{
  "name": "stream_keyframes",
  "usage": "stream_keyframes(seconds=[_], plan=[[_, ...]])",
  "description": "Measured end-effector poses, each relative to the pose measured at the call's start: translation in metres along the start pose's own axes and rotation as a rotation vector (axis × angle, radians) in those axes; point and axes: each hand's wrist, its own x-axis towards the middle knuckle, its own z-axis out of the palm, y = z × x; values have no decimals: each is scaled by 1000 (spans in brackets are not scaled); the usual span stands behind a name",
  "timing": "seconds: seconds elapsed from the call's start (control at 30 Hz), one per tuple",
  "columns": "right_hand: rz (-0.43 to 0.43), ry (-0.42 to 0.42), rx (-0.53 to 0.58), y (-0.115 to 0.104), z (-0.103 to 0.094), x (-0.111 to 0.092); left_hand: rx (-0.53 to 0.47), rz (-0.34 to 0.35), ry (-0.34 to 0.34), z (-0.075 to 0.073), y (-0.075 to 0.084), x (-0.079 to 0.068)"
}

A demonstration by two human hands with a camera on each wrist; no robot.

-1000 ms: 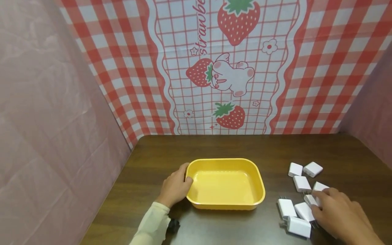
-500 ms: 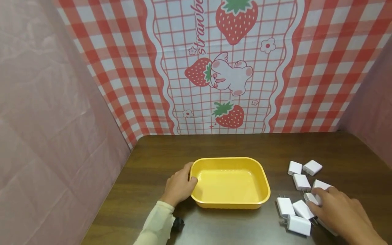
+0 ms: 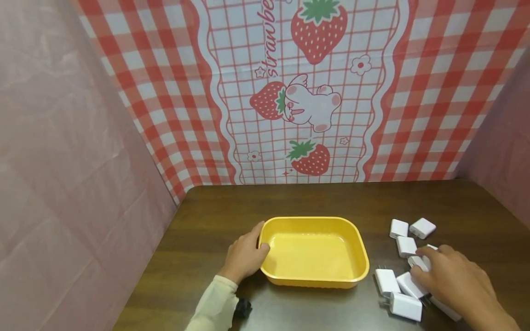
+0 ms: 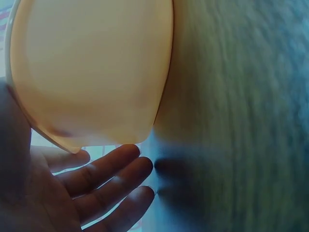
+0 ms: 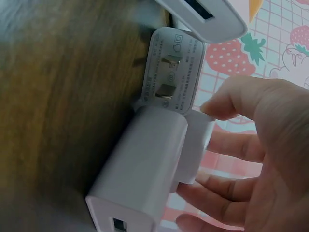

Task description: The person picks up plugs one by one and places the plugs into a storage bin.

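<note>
A yellow plastic tray point(image 3: 314, 255) sits mid-table. My left hand point(image 3: 244, 255) grips its left end, thumb over the rim and fingers along the outside wall. Seen from the left wrist, those fingers point(image 4: 116, 169) lie just beneath the tray's pale-looking wall point(image 4: 91, 72). On the right, my right hand point(image 3: 459, 280) reaches into a loose group of white plug chargers. It pinches one charger point(image 5: 195, 145) between thumb and fingers; in the head view that charger point(image 3: 417, 263) is partly covered by the hand. Another charger point(image 5: 140, 164) lies in front of it, and one with its prongs showing point(image 5: 176, 70) beyond.
More chargers lie around, among them one at the back point(image 3: 423, 228), one left of the hand point(image 3: 387, 282) and one nearer the front point(image 3: 406, 306). A red-checked strawberry cloth point(image 3: 310, 101) hangs behind the brown table point(image 3: 232, 202). Pink cloth point(image 3: 83, 184) hangs at the left.
My left hand and the tray have shifted a little to the right. My right fingers have moved slightly left and closed around a charger; the other chargers lie nearly as before.
</note>
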Motion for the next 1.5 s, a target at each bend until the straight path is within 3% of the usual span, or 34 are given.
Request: stream_keyframes(seconds=[0.27, 0.5, 0.8, 0.9, 1.2, 1.37, 1.5], plan=[[2, 106, 26, -9, -1, -1, -7, -17, -4, -2, 2, 0], [-53, 197, 77, -24, -1, 2, -112, 4, -26, 1, -1, 0], [-113, 233, 118, -48, -3, 6, -154, 37, -31, 3, -2, -1], [-168, 275, 127, -54, -4, 8, -153, 41, -30, 2, -2, -1], [-435, 387, 127, -82, -4, 17, -140, 20, -64, 0, -4, 0], [-510, 401, 121, -93, -6, 24, -138, 17, -68, 0, -3, 0], [-532, 365, 120, -101, -9, 27, -141, 25, -70, 3, -5, 0]])
